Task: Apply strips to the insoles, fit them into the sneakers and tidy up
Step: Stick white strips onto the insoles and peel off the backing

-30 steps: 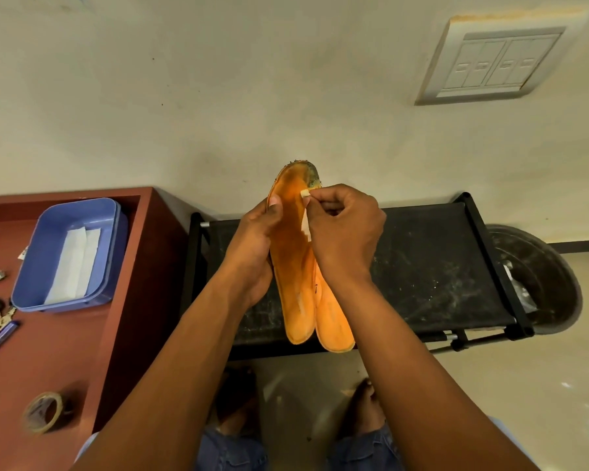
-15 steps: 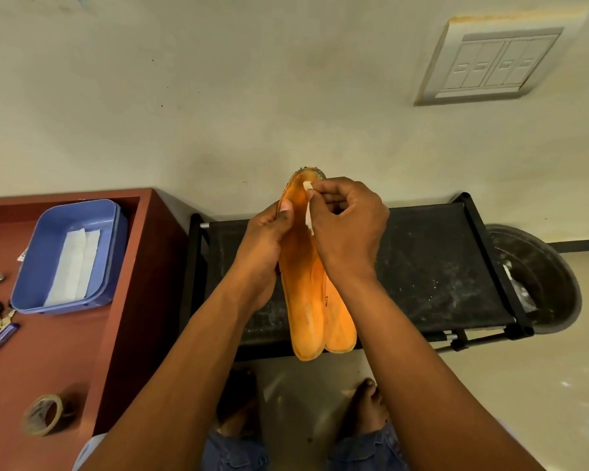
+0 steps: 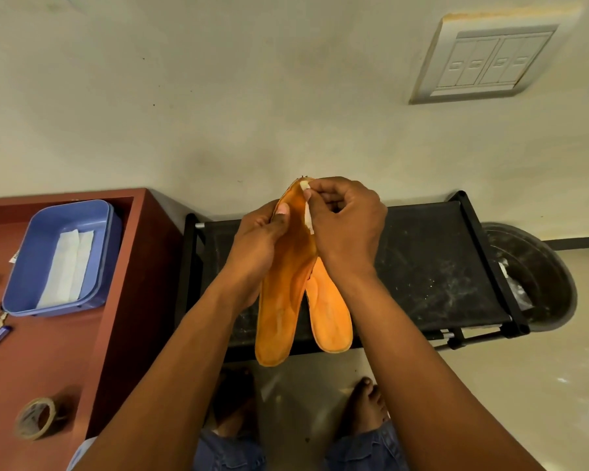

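Head view: two worn orange insoles (image 3: 279,300), pale strip (image 3: 308,217) near toe.

You see 2 orange insoles (image 3: 286,300), a white strip (image 3: 308,217), a blue tray (image 3: 31,253), a reddish-brown table (image 3: 48,351), a black rack (image 3: 422,260).

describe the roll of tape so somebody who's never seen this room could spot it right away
Find the reddish-brown table on the left, with the blue tray on it. The roll of tape lies at the table's near end, well apart from the tray. It is the only ring there, brownish with an open centre.
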`<state>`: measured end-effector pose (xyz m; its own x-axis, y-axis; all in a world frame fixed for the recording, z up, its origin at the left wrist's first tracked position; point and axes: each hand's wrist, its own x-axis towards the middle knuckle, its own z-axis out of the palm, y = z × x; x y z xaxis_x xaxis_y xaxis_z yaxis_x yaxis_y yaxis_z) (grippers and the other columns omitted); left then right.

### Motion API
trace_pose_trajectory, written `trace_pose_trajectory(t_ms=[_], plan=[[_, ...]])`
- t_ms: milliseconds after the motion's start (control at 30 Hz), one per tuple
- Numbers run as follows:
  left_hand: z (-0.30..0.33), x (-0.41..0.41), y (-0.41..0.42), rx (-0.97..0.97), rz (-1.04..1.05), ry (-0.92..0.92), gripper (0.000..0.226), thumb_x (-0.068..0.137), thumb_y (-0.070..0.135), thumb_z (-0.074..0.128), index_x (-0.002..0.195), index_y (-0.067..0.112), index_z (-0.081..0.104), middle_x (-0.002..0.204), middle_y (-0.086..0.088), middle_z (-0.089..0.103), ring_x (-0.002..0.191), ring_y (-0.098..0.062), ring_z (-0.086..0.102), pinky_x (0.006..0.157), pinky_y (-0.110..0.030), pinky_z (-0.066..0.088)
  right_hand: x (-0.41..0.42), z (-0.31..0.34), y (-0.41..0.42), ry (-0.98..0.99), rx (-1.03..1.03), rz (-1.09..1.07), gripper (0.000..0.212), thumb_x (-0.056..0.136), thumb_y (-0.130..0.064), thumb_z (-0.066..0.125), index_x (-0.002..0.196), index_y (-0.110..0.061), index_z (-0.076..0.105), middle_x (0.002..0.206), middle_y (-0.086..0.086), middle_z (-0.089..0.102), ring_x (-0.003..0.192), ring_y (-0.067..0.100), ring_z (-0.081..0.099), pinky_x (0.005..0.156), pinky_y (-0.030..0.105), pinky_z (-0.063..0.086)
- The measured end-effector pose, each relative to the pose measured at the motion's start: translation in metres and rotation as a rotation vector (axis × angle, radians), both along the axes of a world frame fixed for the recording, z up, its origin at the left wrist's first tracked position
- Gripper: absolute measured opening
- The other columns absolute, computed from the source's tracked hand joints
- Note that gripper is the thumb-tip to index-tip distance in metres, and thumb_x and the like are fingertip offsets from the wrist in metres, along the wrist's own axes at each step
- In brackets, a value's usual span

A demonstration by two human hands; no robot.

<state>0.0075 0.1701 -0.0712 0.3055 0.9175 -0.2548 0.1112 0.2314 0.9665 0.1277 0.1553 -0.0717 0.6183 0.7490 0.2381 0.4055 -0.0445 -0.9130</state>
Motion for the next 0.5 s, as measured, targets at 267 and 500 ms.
trace_pose_trajectory(t_ms=[267,500], plan=[[0.001,-0.015,0.011,-0.16,0.222,-0.196,0.039,0.111,0.032,0.037,0.133,0.011,0.063,0.117,-0.01,0.076,0.108,-0.025,0.074,0.092,-0.041,0.059,-0.026,-0.004,-0.004,-0.061,-0.122,0.313,0.008,0.087,-0.018,0.079,0.092,-0.023,0.08,0.087,-0.012,0.076,0.08,0.001,0.069,0.078,0.022,0.06],[0.0,-0.008,0.008,-0.192,0.209,-0.236,0.041,0.109,0.039,0.042,0.141,0.018,0.058,0.128,-0.006,0.072,0.119,-0.028,0.068,0.106,-0.055,0.05,-0.011,-0.007,-0.001,-0.121,-0.112,0.081,0.004,0.089,-0.021,0.077,0.092,-0.023,0.08,0.088,-0.008,0.076,0.077,0.004,0.068,0.072,0.016,0.055]])
